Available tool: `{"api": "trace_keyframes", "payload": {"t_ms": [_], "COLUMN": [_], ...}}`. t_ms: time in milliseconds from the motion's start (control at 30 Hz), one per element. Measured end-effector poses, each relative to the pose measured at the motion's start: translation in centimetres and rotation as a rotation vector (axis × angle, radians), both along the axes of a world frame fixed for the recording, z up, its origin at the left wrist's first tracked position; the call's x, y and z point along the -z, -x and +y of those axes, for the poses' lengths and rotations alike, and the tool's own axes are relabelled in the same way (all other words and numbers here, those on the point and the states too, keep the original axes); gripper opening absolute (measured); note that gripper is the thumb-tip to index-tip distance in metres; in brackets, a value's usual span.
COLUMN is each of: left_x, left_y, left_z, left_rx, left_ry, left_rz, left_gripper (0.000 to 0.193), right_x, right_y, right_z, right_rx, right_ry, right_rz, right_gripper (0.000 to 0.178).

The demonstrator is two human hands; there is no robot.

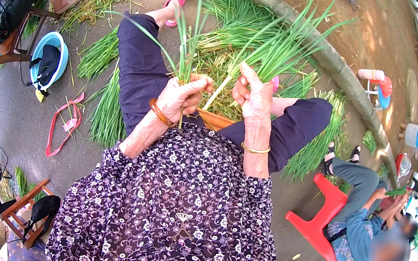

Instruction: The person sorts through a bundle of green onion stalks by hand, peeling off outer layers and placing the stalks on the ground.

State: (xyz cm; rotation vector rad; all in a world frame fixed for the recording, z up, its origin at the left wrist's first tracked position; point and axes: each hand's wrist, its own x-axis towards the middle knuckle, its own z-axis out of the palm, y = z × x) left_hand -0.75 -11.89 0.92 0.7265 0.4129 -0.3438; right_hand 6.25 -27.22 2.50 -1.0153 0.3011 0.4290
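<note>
In front of my lap my left hand (184, 97) is closed round a few long green chives (184, 52), leaves pointing up and away. Just to its right, my right hand (253, 95) grips a thicker bunch of chives (283, 49) that fans out to the far right. One pale stalk (221, 89) slants down from near the right fingers. Both hands are apart from each other, fingers curled. Beneath them, between my knees, sits an orange basket (217, 123), its rim partly showing. Yellowish trimmed leaves (211, 67) lie heaped just past it.
Piles of chives (101, 54) lie on the pavement on both sides. A kerb (336, 66) curves along the far side. Left are a blue basin (53, 39) with a black bag and a red strap (57, 146). A red stool (320, 210) and a seated person (361, 228) are at right.
</note>
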Motion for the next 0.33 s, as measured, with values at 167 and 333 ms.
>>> {"api": "trace_keyframes", "payload": {"t_ms": [167, 333], "left_x": [0.81, -0.01], "left_y": [-0.15, -0.52], "left_z": [0.81, 0.73], "left_rx": [-0.089, 0.010], "left_ry": [-0.064, -0.072], "left_rz": [-0.031, -0.038], "left_gripper": [0.017, 0.018], "right_x": [-0.44, -0.22], "right_y": [0.05, 0.24], "right_z": [-0.11, 0.07], "right_rx": [0.000, -0.006], "right_ry": [0.031, 0.030], "right_rz": [0.008, 0.012], "right_gripper": [0.015, 0.015]}}
